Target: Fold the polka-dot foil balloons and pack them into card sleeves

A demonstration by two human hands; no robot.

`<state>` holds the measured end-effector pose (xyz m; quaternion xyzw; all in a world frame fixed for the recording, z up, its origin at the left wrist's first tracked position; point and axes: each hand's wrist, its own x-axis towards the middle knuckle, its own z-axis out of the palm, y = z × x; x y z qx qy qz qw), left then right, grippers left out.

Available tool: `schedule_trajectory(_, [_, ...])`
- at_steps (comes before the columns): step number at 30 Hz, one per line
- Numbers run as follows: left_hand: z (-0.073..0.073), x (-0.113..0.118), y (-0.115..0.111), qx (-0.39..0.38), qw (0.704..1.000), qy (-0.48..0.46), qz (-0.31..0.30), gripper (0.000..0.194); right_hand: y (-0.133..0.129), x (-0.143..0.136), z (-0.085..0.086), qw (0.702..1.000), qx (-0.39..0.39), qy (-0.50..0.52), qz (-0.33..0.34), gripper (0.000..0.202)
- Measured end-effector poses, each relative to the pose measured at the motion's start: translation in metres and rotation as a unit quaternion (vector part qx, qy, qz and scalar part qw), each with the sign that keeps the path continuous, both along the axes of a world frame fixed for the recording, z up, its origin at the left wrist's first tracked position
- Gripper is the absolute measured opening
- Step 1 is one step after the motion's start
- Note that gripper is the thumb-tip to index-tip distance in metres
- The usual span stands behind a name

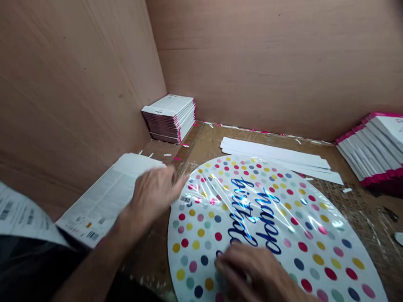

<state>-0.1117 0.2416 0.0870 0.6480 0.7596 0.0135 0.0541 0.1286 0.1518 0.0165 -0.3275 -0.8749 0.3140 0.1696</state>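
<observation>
A large round white disc [205,232] with coloured dots and blue "happy birthday" lettering lies flat, wrapped in shiny clear film. A small barcode label [185,199] sits at its left edge. My left hand [154,189] is at that upper left edge, its thumb pointing toward the disc; motion blurs its fingers, so I cannot tell if it grips the film. Over the lower middle of the disc is my right hand [253,274], fingers curled together and blurred. What it holds, if anything, is hidden. It covers part of the lettering.
White printed sleeves [104,196] lie left of the disc. A stack of folded cards [169,116] stands in the corner, white strips [276,154] lie behind, and pink-edged packs [380,146] lean at right. Printed paper [15,215] hangs at left. Wooden walls [277,52] enclose the cardboard-covered surface.
</observation>
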Motion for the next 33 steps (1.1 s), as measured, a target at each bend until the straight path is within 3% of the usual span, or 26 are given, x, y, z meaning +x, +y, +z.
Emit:
schedule_trajectory(3, [-0.040,0.004,-0.088,-0.084,0.989,0.005,0.124,0.050,0.039,-0.050,0.008,0.988,0.085,-0.116,-0.063,0.036])
schedule_trajectory(5, [-0.060,0.009,-0.119,-0.090,0.982,-0.013,0.165,0.049,0.059,-0.093,0.016,0.969,0.117,-0.203,-0.081,0.033])
schedule_trajectory(8, [-0.070,0.019,-0.131,-0.082,0.981,-0.053,0.165,0.040,0.070,-0.153,0.025,0.947,0.110,-0.283,-0.102,0.023])
schedule_trajectory(10, [-0.067,0.023,-0.130,-0.074,0.983,-0.079,0.146,0.034,0.067,-0.182,0.028,0.943,0.090,-0.302,-0.104,0.013])
schedule_trajectory(12, [-0.062,0.023,-0.129,-0.064,0.986,-0.085,0.130,0.030,0.062,-0.198,0.030,0.943,0.073,-0.303,-0.114,0.018])
schedule_trajectory(15, [-0.059,0.020,-0.131,-0.051,0.989,-0.072,0.119,0.029,0.061,-0.199,0.033,0.949,0.059,-0.278,-0.138,0.021])
schedule_trajectory(19, [-0.059,0.009,-0.131,-0.007,0.986,-0.126,0.111,0.038,0.069,-0.165,0.027,0.954,0.048,-0.222,-0.197,0.021])
schedule_trajectory(23, [-0.056,0.003,-0.107,0.101,0.974,-0.173,0.109,0.035,0.074,-0.129,0.013,0.962,0.001,-0.164,-0.217,0.030])
schedule_trajectory(27, [-0.051,0.004,-0.073,0.056,0.987,-0.142,0.052,0.034,0.076,-0.121,0.005,0.968,-0.052,-0.126,-0.212,0.023])
schedule_trajectory(33, [-0.055,0.002,-0.063,0.060,0.988,-0.116,0.086,0.037,0.079,-0.128,0.001,0.956,-0.047,-0.091,-0.276,0.022])
